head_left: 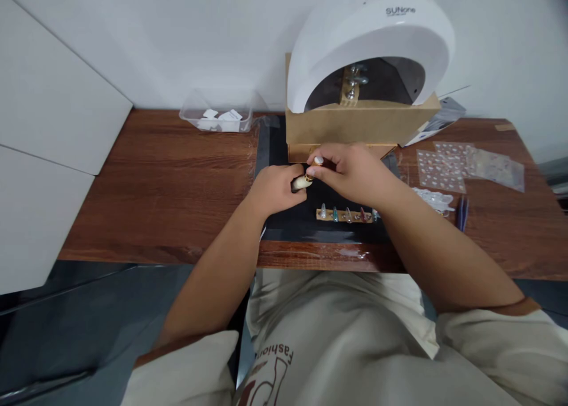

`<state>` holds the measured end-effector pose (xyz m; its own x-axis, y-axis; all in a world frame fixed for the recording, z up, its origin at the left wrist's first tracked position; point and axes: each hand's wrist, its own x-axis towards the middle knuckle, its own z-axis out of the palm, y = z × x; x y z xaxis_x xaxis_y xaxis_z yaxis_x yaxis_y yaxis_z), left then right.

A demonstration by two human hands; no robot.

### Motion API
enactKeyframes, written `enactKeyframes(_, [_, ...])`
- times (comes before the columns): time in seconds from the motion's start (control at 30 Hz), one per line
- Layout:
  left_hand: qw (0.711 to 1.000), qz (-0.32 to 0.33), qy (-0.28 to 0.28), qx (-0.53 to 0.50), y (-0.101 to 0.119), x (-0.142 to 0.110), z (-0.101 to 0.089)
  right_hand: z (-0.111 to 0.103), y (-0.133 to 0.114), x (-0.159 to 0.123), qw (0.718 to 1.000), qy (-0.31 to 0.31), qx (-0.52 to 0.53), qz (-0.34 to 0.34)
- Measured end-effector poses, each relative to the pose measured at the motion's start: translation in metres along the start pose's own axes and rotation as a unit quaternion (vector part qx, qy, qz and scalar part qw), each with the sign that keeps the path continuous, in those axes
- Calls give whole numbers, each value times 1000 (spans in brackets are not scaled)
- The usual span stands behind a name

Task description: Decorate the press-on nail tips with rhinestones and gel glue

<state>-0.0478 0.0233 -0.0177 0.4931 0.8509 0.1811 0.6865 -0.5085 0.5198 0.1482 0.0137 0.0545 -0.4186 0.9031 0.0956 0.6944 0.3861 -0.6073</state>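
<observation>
My left hand (276, 188) is closed round a small cream nail polish bottle (302, 183), which lies tilted over the dark mat (288, 223). My right hand (350, 168) pinches the bottle's brown cap (316, 164), which has a pale round top. Cap and bottle neck meet between the two hands; whether they are screwed together I cannot tell. Just below my right hand, a cardboard strip (341, 216) carries several nail tips in clear, teal and dark red. My right forearm hides its right end.
A white nail lamp (306, 57) stands on a cardboard box (346, 125) behind my hands, with another strip of nail tips (350, 89) inside. A clear plastic bin (190, 117) is at the back left. Sticker sheets (439, 170), clear plastic pieces (432, 199) and a dark blue tool (462, 213) lie right.
</observation>
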Motion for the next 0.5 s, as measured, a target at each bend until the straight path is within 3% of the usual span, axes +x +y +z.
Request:
enactKeyframes(0.3, [997,18,16,-68,2,-1,0,-3,15,-14,994,75,76,-17])
enactKeyframes(0.5, [992,11,4,-127,4,0,0,-13,26,-33,958,163,237,10])
